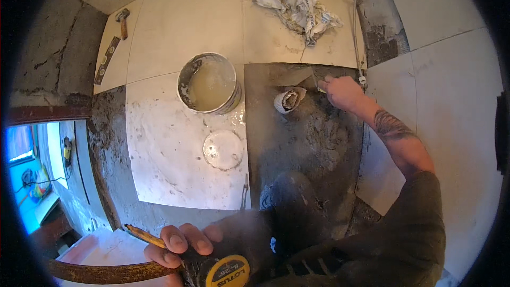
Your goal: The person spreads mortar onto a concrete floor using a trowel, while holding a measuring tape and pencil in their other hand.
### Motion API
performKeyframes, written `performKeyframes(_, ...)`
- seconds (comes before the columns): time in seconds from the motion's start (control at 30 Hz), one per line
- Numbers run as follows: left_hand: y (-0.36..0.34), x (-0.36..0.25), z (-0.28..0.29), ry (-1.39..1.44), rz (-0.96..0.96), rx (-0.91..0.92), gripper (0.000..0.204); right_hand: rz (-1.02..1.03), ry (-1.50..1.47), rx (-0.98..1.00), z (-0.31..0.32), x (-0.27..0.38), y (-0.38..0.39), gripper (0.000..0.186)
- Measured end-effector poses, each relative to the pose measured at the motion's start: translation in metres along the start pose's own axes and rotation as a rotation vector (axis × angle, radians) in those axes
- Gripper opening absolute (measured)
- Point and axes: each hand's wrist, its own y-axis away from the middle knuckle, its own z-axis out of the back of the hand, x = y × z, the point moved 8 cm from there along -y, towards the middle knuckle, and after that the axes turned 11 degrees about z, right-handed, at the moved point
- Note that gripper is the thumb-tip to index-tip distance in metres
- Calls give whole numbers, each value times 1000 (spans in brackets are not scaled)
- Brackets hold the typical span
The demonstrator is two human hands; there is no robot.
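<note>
Low at the left, my left hand (183, 245) is closed around a black and yellow tape measure (228, 272), with a yellow pencil (142, 235) held between the fingers. The worn metal tape (109, 273) sticks out to the left. My right arm reaches far to the right, where my right hand (342, 93) grips a trowel (308, 81). Its flat grey blade is hard to make out against the rough cement floor (319, 138). Just left of and below that blade, a white pipe end (289, 100) stuffed with crumpled material rises from the cement.
A bucket (234, 87) of cloudy liquid stands on large pale tiles (164, 149), near a round whitish disc (223, 150). Farther off lie a crumpled white bag (300, 2), a hammer (122, 24) and a spirit level (107, 61). A thin hose (357, 37) runs along the right wall.
</note>
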Motion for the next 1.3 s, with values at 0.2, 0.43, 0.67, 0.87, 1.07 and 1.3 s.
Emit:
performKeyframes(0.2,1,1,4,21,-47,-46,13,63,133,-148,43,22,-38,31)
performKeyframes(0.43,3,-3,9,10,-50,-13,16,285,258,-124,59,65,-77,22)
performKeyframes(0.67,12,-5,16,43,-91,-24,15,324,282,-135,45,87,-98,20)
performKeyframes(0.87,10,1,7,150,-82,-79,9,42,135,-55,19,63,-105,18)
performKeyframes(1.07,10,-7,1,80,-26,-6,12,25,220,136,22,35,-73,27)
performKeyframes(1.3,21,-13,-3,54,-131,-78,13,102,190,-96,38,54,-71,18)
